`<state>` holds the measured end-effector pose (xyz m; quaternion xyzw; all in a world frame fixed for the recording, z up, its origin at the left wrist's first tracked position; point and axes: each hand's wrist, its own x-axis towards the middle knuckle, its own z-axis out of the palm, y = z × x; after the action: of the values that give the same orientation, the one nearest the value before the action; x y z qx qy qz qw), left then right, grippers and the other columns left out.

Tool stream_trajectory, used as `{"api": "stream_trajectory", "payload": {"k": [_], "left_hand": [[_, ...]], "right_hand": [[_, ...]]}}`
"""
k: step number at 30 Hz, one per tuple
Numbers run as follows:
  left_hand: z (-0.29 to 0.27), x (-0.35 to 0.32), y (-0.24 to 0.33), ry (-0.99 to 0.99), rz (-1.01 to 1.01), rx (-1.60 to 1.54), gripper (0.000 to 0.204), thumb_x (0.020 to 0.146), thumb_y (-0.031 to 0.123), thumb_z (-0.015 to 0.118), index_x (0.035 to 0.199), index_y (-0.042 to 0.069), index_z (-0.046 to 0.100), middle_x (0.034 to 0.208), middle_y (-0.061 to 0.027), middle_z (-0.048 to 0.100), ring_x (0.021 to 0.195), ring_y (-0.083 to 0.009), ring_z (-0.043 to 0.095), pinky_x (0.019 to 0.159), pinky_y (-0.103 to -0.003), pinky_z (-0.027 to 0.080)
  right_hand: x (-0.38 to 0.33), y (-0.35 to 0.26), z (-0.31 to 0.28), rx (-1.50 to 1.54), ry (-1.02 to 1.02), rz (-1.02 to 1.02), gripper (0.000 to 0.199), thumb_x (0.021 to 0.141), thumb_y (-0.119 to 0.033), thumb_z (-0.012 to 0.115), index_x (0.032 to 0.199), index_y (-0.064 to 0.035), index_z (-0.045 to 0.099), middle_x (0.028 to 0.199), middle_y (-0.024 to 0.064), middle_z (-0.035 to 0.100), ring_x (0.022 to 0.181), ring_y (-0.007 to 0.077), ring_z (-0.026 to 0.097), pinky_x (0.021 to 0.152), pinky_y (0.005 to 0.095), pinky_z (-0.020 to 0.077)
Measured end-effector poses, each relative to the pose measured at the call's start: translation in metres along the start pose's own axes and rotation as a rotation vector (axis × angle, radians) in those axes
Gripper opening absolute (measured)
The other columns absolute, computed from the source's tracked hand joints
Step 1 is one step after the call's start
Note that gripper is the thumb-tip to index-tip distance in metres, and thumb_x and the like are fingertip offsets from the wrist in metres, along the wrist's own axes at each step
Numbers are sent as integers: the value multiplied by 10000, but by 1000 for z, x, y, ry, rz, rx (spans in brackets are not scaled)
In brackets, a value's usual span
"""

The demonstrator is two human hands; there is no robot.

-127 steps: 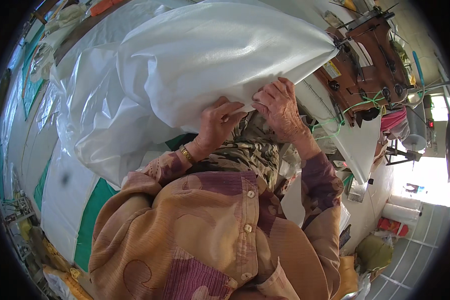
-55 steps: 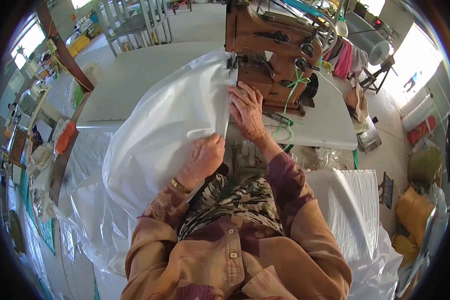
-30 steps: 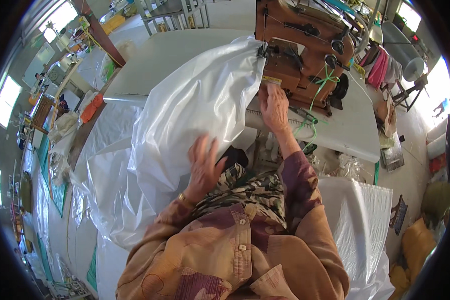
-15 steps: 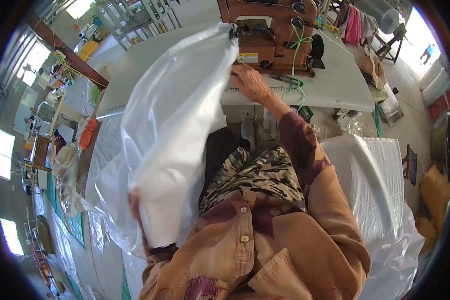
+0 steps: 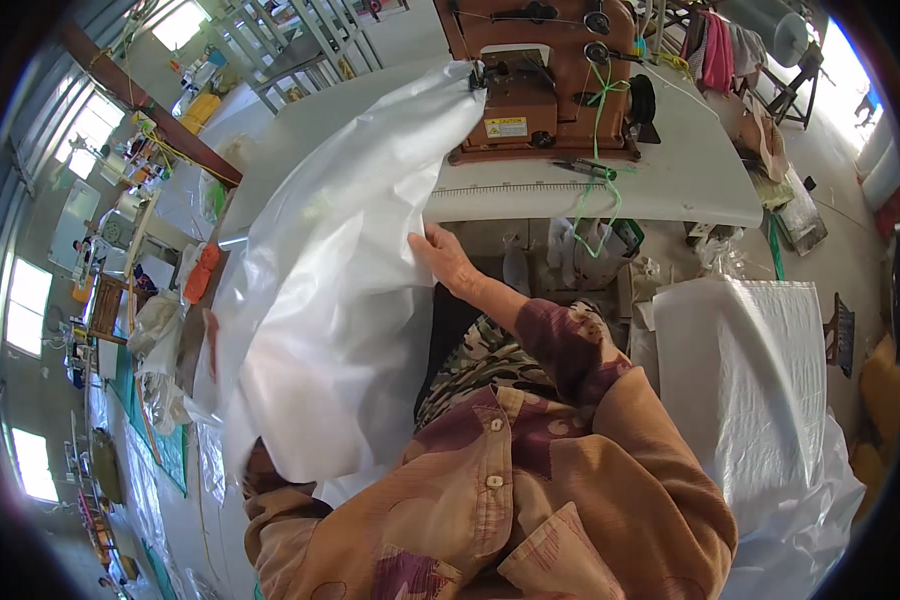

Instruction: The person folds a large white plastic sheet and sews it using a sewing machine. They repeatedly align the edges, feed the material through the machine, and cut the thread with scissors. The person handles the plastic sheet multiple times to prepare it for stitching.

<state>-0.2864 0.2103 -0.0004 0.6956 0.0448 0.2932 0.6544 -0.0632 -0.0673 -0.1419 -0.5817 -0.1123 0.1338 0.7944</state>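
Note:
A large white woven sack (image 5: 330, 290) hangs from the needle area of a brown sewing machine (image 5: 545, 70) down across my lap. My right hand (image 5: 440, 255) grips the sack's right edge just below the white table (image 5: 680, 180). My left hand is hidden behind the sack at the lower left; only its brown sleeve (image 5: 270, 490) shows beneath the cloth.
A stack of white sacks (image 5: 755, 380) lies to my right. Green cord (image 5: 600, 200) and scissors lie on the table by the machine. More white sacks pile at my left (image 5: 160, 330). Workbenches and windows line the far left.
The sack's upper end has come up to the sewing machine. My right hand slid down the sack's edge toward me, and my left hand went behind the cloth.

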Motion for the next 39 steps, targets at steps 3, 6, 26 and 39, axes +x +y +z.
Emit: {"api": "stream_trajectory", "payload": {"k": [3,6,26,39], "left_hand": [[-4,0,-16,-116,-118,254,208,957,114,543,1108,-6,620,1013,-162,643,879,-235,602,702,-386,467],[15,-24,-17,-379,-351,673,172,948,163,593,954,-2,641,794,-61,599,711,-171,547,612,-363,453],[123,-44,-114,-295,116,1012,382,845,393,689,911,19,648,746,-122,667,694,-332,643,658,-447,475],[36,-174,-321,168,-725,708,953,753,547,744,1357,-110,408,1317,-292,516,1225,-379,511,1015,-397,413]], "right_hand": [[20,36,-6,-121,51,59,358,954,-258,522,1083,68,595,999,131,659,887,171,626,807,310,501],[36,60,-11,136,6,12,349,968,-266,503,1049,57,609,984,123,659,868,185,637,796,310,511],[-166,-32,-45,27,-223,242,355,946,-316,631,1150,-26,645,1014,33,671,961,128,601,860,288,480],[-162,-49,-156,-1545,453,-186,194,890,-184,631,951,-1,649,891,197,669,794,390,650,687,450,494]]}}
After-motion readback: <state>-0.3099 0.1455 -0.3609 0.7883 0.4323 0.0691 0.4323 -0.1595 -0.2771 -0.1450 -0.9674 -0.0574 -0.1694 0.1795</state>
